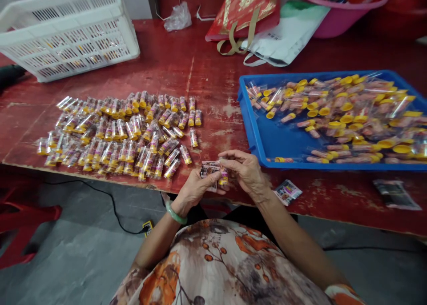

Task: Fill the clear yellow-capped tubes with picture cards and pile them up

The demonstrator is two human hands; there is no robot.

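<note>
My left hand (pixel 196 186), with a green bangle at the wrist, grips a few small printed cards (pixel 209 165) near the table's front edge. Pinched at the fingertips of my right hand (pixel 249 174) is a small clear packet (pixel 224 177) with a yellow lower end, right beside the cards. Both hands nearly touch, and their fingers partly cover what they hold. Leftward lie many finished-looking clear packets (pixel 110 151) with yellow ends and purple-pink labels. On the right, a blue tray (pixel 280 138) bears many clear-wrapped pink sticks with yellow cups (pixel 313 105).
A printed sachet-like stack (pixel 288 192) and a dark flat bundle (pixel 396 194) lie along the front edge of the red table (pixel 216 118). Behind stand a white crate (pixel 70 38), a red bag (pixel 247 11), a white bag (pixel 283 38) and a pink basin (pixel 343 18).
</note>
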